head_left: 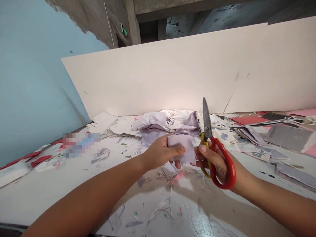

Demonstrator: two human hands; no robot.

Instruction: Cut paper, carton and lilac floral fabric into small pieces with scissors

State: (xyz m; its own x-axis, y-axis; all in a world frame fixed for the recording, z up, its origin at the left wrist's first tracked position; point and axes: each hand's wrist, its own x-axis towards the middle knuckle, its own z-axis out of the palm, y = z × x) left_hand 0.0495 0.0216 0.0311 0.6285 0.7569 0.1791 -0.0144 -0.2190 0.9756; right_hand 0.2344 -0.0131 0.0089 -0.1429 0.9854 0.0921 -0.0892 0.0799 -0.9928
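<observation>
Pinching a pale lilac fabric scrap (181,148), the left hand (160,153) sits beside the right hand (219,164), gripping red-handled steel scissors (207,131).

Nothing legible; green exit sign (124,31), its lettering too small to read

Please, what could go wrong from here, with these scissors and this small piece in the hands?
The left hand pinches the small lilac piece near the steel blade of the red-and-yellow scissors in the right hand, so a careless cut might nick the left thumb. The piece is small, so it could slip and get lost among the scraps on the table.
</observation>
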